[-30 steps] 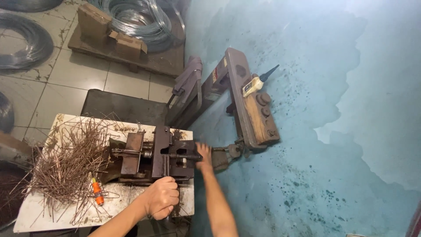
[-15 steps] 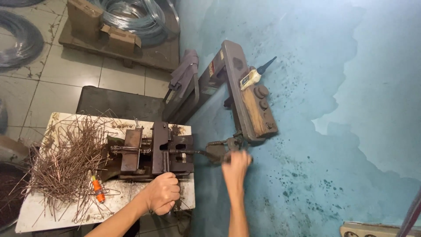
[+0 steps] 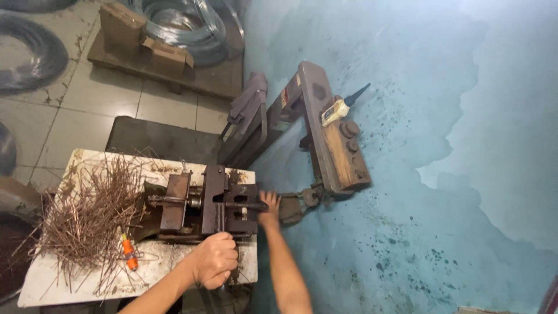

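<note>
Head view: rusty bench machine (image 3: 206,203) sits on a white table (image 3: 46,285), at about 7 o'clock from frame centre, long axis running 9-to-3 o'clock across the table, its shaft end pointing to 3 o'clock toward the blue wall (image 3: 465,116). One machine, two hands on it. Left hand (image 3: 215,260) at 6 o'clock of the machine, fist closed round a handle at its front edge; handle itself mostly hidden by the fingers. Right hand (image 3: 268,206) at 3 o'clock of the machine, fingers curled at the shaft end, touching it; can't tell if it grips. Hands are apart, machine between them. One heap of thin brown wire pieces (image 3: 87,215) at 9 o'clock of the machine, too many to count. One orange-handled tool (image 3: 129,253) lies at the heap's 5 o'clock edge, long axis approx 12-to-6. One long lever arm w/ wooden pad (image 3: 331,134) leans on the wall at 1 o'clock of the machine, linked down toward the right hand. Wire coils (image 3: 186,23) at 12 o'clock on a pallet; more coils (image 3: 29,52) at 10 o'clock on the floor tiles; count unclear, partly cut off.
</note>
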